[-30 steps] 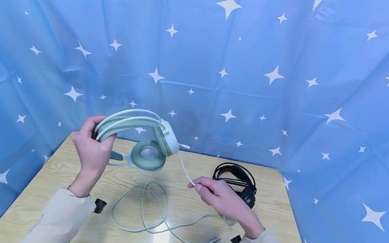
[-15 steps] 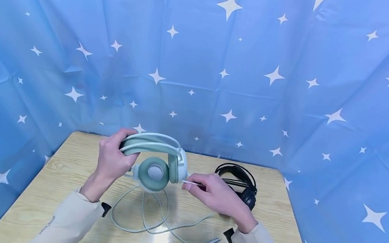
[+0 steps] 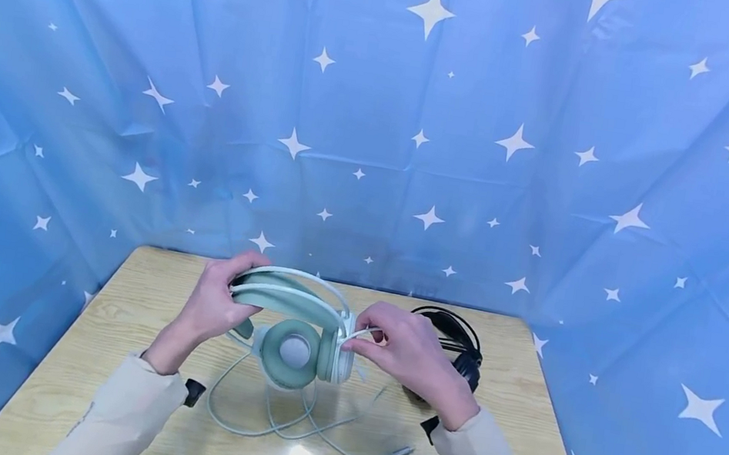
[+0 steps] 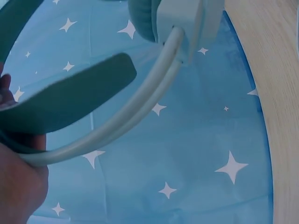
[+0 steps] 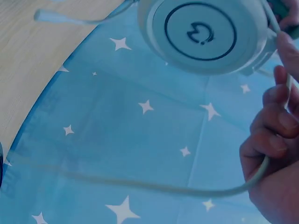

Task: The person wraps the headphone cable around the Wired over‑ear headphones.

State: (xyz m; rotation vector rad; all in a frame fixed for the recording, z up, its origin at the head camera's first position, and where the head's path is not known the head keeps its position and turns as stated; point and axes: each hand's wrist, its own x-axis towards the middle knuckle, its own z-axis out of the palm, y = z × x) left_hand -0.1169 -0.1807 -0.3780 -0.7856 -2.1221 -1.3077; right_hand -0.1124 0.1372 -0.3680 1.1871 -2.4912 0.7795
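A mint-green over-ear headset [image 3: 294, 354] is held above the table, tilted, its ear cups hanging low. My left hand [image 3: 214, 303] grips the padded headband at its left end; in the left wrist view the pale outer band [image 4: 117, 122] curves away from the fingers. At the right-hand ear cup, my right hand [image 3: 405, 346] pinches the headset's thin cable, fingers close beside the cup. In the right wrist view the cable [image 5: 196, 192] loops out below the curled fingers, and the ear cup [image 5: 201, 30] shows its round logo face. A small microphone boom [image 5: 51, 17] sticks out from it.
The rest of the cable [image 3: 234, 428] lies in loose loops on the wooden table [image 3: 106, 323], its plug [image 3: 401, 453] toward the right. A black headset [image 3: 467, 366] sits behind my right hand, partly hidden. A blue star-patterned cloth [image 3: 381, 105] hangs around the table.
My left hand has brought the headset down and to the right. The right hand has moved up along the cable to the ear cup, with the cable now bent through its fingers.
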